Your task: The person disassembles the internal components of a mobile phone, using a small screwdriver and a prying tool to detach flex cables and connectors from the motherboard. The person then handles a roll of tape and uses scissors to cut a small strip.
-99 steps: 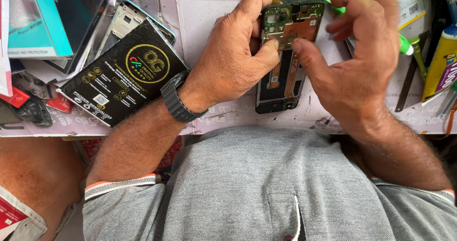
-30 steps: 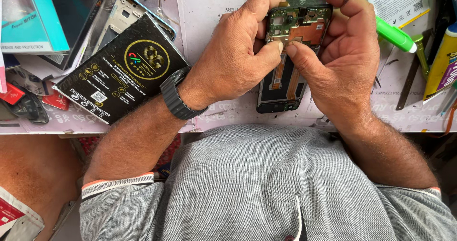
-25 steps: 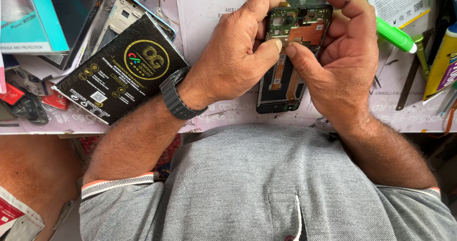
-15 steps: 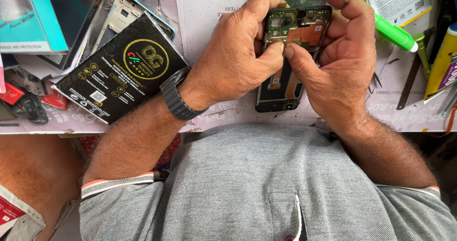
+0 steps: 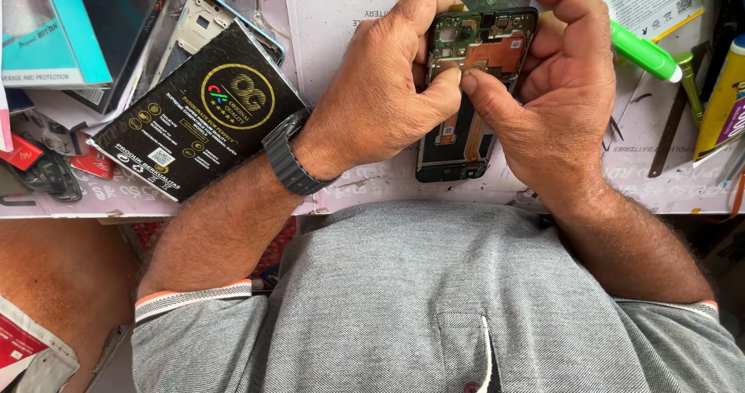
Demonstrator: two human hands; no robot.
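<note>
Opened smartphone (image 5: 466, 90), back cover off and circuit board exposed, lies on the paper-covered workbench (image 5: 349, 20) directly ahead of the person. Left hand (image 5: 380, 90) and right hand (image 5: 559, 98) close around its upper half, thumb tips meeting and pressing on the board. A green-handled tool (image 5: 644, 51) lies just beside the right hand; a black box (image 5: 202, 114) lies left of the left wrist.

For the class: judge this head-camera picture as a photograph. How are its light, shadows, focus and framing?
Head view: soft, even light and no strong glare; faint shadow under the left hand and right hand on the opened phone; hands and circuit board are sharp, with no motion blur; the grey shirt fills the bottom of the frame; the green pen and black box are crisp.
</note>
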